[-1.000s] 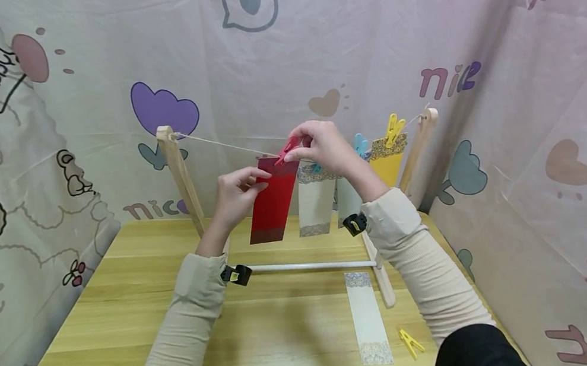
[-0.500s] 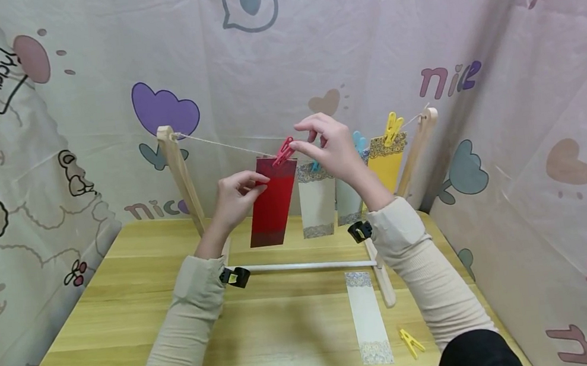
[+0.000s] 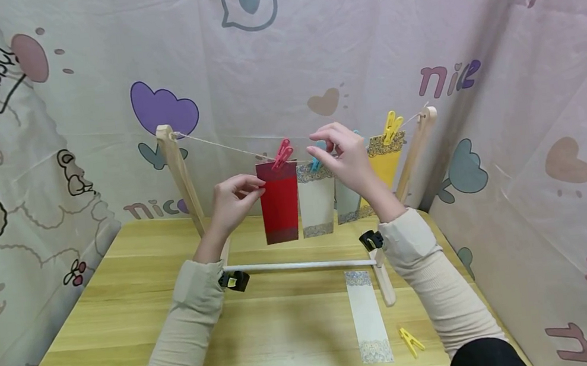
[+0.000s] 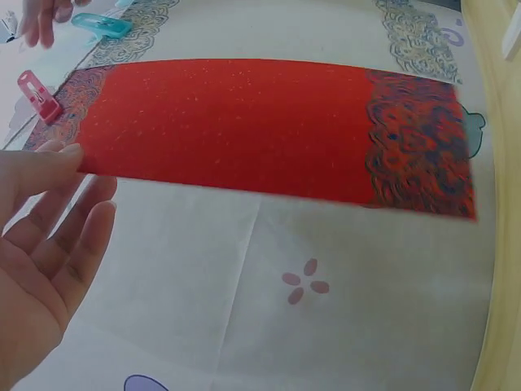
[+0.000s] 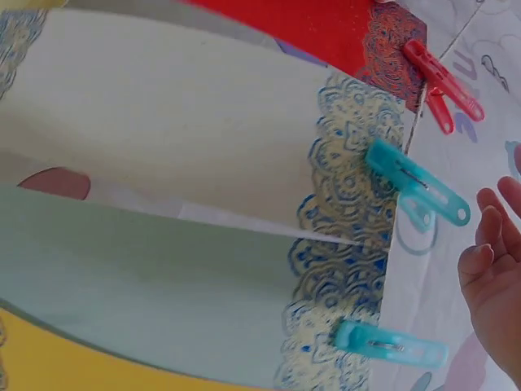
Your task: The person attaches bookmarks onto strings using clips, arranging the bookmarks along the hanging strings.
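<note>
A red card [image 3: 281,211] with a lace-patterned band at each end hangs from the string, held by a red clothespin [image 3: 282,154]. At the card's left edge are the fingertips of my left hand [image 3: 232,201]; thumb and fingers overlap the edge in the left wrist view [image 4: 77,159]. Whether they press on it is hard to tell. My right hand [image 3: 350,158] is in the air to the right of the red clothespin, holding nothing, fingers loosely bent. Behind it hang a white card [image 3: 317,204] and a pale green card [image 5: 163,277], each on a blue clothespin [image 5: 415,181].
At the right end of the string, a yellow clothespin [image 3: 392,127] holds a yellow card [image 3: 388,167]. Wooden posts [image 3: 181,174] carry the string, joined low down by a white rod [image 3: 302,264]. Another white card [image 3: 369,317] and a yellow clothespin [image 3: 411,342] lie on the table [image 3: 128,343].
My right hand has let go of the red clothespin and moved right. The red card has swung from slanting to hanging nearly straight. My left hand has shifted slightly left and down.
</note>
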`<act>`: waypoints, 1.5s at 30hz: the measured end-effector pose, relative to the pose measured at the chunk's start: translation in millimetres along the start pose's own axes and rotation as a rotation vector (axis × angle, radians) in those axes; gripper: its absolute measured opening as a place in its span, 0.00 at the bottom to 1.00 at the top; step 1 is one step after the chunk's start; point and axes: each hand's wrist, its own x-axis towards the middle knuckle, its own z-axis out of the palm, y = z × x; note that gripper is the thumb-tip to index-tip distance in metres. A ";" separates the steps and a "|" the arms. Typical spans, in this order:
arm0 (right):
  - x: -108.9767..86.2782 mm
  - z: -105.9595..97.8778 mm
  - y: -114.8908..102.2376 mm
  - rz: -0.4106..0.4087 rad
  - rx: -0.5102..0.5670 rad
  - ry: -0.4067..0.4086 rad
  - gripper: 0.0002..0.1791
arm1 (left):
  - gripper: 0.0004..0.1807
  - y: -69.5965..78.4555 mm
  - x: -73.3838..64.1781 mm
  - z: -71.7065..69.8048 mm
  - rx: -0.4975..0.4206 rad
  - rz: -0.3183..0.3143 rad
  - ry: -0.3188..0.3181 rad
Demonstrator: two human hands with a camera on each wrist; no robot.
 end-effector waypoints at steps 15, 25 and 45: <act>-38.6 -15.8 5.3 0.053 -0.027 0.082 0.04 | 0.07 -13.9 -15.6 0.2 -0.040 -0.080 0.054; -60.5 -26.9 -17.7 0.072 -0.037 0.094 0.06 | 0.07 -24.4 -31.1 1.4 -0.056 -0.130 0.067; -118.4 -32.5 -4.0 0.185 -0.015 0.136 0.07 | 0.05 -49.7 -57.4 16.3 -0.168 -0.281 0.025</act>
